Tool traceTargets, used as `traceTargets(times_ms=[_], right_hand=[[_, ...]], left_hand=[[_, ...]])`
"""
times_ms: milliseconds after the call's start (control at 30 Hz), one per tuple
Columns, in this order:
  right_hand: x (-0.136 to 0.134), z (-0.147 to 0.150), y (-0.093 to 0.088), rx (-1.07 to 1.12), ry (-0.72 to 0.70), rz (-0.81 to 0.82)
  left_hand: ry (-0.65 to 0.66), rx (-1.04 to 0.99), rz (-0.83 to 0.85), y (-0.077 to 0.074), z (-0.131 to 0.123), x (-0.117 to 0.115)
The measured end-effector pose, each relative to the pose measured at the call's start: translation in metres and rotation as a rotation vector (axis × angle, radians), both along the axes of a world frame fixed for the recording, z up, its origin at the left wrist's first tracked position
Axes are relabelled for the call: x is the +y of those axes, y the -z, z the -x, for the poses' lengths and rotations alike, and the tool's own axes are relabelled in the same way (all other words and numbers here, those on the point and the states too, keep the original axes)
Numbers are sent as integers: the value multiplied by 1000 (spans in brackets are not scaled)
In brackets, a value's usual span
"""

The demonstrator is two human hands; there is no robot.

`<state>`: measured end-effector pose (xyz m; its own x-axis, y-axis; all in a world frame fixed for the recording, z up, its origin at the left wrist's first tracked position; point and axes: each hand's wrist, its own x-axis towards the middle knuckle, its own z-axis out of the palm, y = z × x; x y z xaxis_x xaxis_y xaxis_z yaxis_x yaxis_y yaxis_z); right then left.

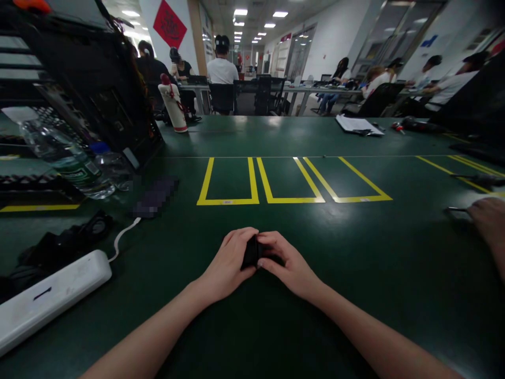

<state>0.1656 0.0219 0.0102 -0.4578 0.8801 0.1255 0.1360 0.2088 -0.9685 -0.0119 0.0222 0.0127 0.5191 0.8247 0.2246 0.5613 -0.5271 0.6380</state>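
Note:
Both hands meet around a small black box-shaped object (251, 253) low over the green table (276, 326). Its kind cannot be made out, since my fingers cover much of it. My left hand (233, 255) is wrapped over its left side, thumb at the near edge. From the right, my right hand (284, 259) curls its fingers and thumb against the other side. Beyond the hands, yellow tape (229, 202) marks several open-backed rectangles on the tabletop.
At left are a white power strip (59, 295), a blurred phone (153, 197) on a white cable, black straps (65, 239) and plastic bottles (74, 163). A clipboard (359, 125) lies far right. Another person's hand (489, 218) enters at the right edge.

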Motion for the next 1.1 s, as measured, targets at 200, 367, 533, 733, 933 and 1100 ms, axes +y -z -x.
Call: traceTargets(times_ms=[200, 367, 533, 733, 933, 1100], right_hand=[[-2, -4, -6, -111, 10, -29], [-1, -1, 0, -58, 24, -56], [-4, 2, 3, -10, 15, -50], [-9, -1, 4, 47, -92, -70], [-8, 2, 7, 46, -41, -52], [-3, 5, 7, 23, -6, -59]], left_hand=[[30, 30, 47, 4, 1, 1], [29, 14, -22, -2, -1, 1], [19, -14, -118, -3, -3, -3], [39, -38, -152, 2, -1, -7], [43, -57, -162, 2, 0, -9], [42, -63, -121, 2, 1, -6]])
